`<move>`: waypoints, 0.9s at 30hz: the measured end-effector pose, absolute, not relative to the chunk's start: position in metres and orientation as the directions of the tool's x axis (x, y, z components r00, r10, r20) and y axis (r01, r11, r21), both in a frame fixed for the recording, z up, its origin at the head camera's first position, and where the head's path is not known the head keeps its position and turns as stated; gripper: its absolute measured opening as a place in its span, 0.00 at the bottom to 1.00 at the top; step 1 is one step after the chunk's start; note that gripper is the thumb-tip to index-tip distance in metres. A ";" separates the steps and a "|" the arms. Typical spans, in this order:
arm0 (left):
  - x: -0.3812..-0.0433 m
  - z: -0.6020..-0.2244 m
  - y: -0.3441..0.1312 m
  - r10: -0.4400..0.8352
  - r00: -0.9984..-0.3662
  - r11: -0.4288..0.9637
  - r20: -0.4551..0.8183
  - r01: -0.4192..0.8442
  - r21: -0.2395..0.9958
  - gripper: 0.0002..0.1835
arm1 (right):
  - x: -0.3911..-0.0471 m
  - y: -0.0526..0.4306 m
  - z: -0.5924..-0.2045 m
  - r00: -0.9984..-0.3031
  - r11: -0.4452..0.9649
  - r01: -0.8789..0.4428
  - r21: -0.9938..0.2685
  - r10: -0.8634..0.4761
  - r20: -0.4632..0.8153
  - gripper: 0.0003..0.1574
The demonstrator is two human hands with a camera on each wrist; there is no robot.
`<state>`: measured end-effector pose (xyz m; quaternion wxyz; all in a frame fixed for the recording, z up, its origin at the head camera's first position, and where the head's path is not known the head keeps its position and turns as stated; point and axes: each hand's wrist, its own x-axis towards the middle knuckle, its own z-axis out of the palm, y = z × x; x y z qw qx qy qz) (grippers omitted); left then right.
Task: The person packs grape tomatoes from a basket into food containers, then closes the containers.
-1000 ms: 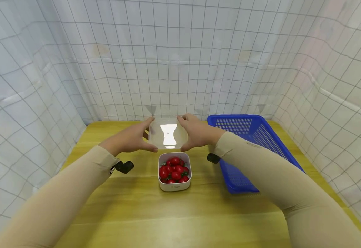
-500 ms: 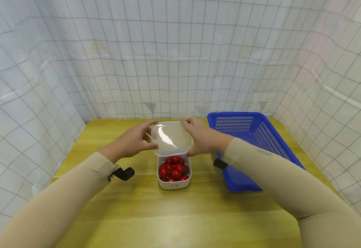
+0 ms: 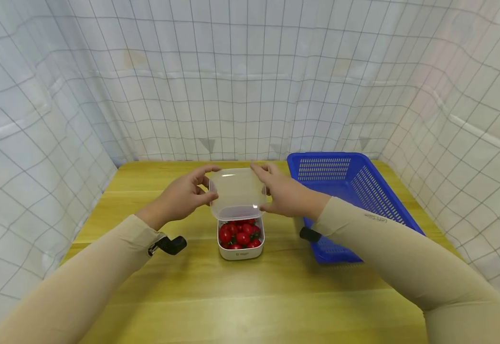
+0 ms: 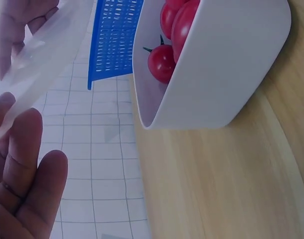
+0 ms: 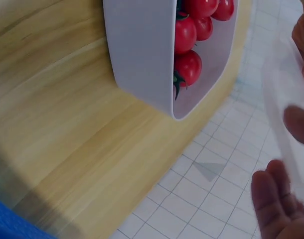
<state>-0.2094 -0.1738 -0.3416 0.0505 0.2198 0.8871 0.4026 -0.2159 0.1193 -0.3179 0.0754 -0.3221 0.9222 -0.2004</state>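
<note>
A translucent, rounded-square lid point(image 3: 238, 193) is held between both hands in the head view. My left hand point(image 3: 184, 195) pinches its left edge, thumb at the near corner. On the opposite edge my right hand point(image 3: 287, 192) grips it the same way. Below and nearer to me stands a white container point(image 3: 241, 254), filled with red cherry tomatoes point(image 3: 242, 238) with green stems. The lid overlaps the container's far rim in the head view. Both wrist views show a gap between the lid point(image 4: 52, 55) and the container point(image 5: 142, 55), whose top is uncovered.
A blue perforated plastic basket point(image 3: 340, 177) stands on the right, partly behind my right forearm. The wooden table point(image 3: 250, 296) extends to a white, grid-patterned curtain point(image 3: 250, 95) at the back and sides.
The lid has come toward me and slightly right with both hands, now overlapping the container's far rim in the head view. Its tilt has changed. The container and basket stay in place.
</note>
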 end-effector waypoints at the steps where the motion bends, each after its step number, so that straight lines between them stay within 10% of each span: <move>1: -0.209 -0.342 -0.174 0.431 -0.898 0.576 0.089 0.350 0.739 0.32 | -0.216 0.121 -0.317 -0.777 0.698 -0.571 -0.431 -0.629 0.010 0.62; 10: -0.199 -0.341 -0.169 0.410 -0.895 0.584 0.177 0.407 0.703 0.21 | -0.218 0.126 -0.315 -0.784 0.612 -0.590 -0.526 -0.591 0.192 0.25; 27: -0.186 -0.337 -0.161 0.392 -0.874 0.588 0.287 0.478 0.652 0.06 | -0.210 0.129 -0.313 -0.786 0.577 -0.574 -0.581 -0.586 0.195 0.14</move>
